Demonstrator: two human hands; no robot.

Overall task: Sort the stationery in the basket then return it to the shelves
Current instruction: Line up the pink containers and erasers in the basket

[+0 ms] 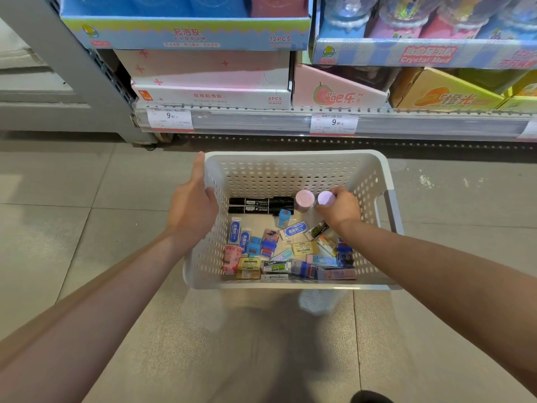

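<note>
Right hand point(338, 207) is reaching down into the white perforated plastic basket point(293, 161) and curling its fingers round a small lilac round-capped pot point(324, 197) in the far right part, so it's holding that one. Left hand point(193, 205) is gripping the basket's left wall, thumb hooked over the rim on the inside, fingers lying along the outside, basically keeping the whole thing steady over the tiled floor point(72, 199).

Just to the left of the right hand a matching pink round-capped pot point(304, 199) is sitting, and further left toward the other hand two black marker pens point(261, 205) are lying side by side. Nearer the wrists a jumble of small wrapped erasers point(290, 251) is covering the basket floor, with a pink printed paper-style cup point(231, 257) tipped over close to the left forearm and a couple of blue plastic sharpener-looking bits point(284, 217) mixed in.

Progress-wise, I'd say it's barely going. The pens and pots are looking loosely grouped along the far wall, but the eraser pile is looking totally unsorted, and pretty much everything is still waiting to go up. Beyond both hands, the store shelf point(290, 123) with price tags is carrying slime display boxes point(186, 33), so the stationery's proper spot is probably somewhere else.
</note>
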